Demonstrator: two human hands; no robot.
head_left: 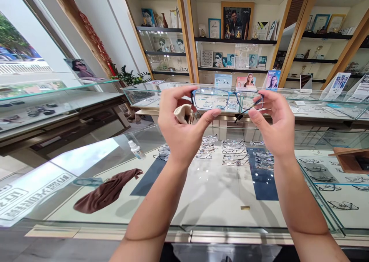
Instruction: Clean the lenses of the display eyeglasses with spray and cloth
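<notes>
I hold a pair of blue-framed glasses [227,99] up in front of me with both hands, above a glass display counter [213,200]. My left hand [181,127] pinches the left rim between thumb and fingers and also keeps a small beige cloth [184,114] tucked in its palm. My right hand [273,123] pinches the right rim near the hinge; one dark temple arm hangs folded below it.
On the counter lie a brown cloth pouch [106,191] and a small white spray bottle [136,149]. Rows of glasses [233,154] sit under the glass. A wooden tray [350,160] stands at the right. Shelves with photos and frames [235,42] fill the back wall.
</notes>
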